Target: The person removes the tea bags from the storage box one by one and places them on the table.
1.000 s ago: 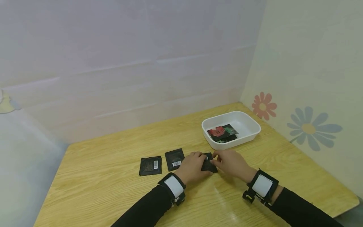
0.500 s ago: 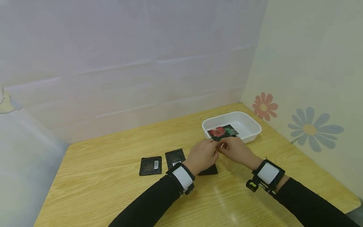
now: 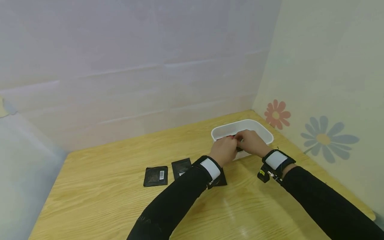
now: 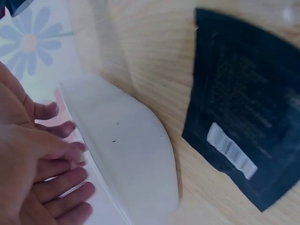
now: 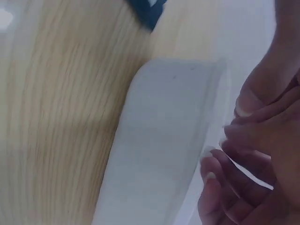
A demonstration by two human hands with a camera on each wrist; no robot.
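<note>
Tray [image 3: 264,132]: white, under both hands, holds sachets, mostly hidden; a red edge [image 3: 230,136] shows between the hands. Left hand [image 3: 223,150] and right hand [image 3: 251,142] meet over the near rim, fingers curled together; what they pinch I cannot tell. Left of the hands, on the table [image 3: 99,200]: two black sachets [image 3: 155,176] [image 3: 181,167], barcodes up. A third [image 3: 221,181] sits under the left wrist. 0.5 s ago the hands were short of the tray; now over it.
</note>
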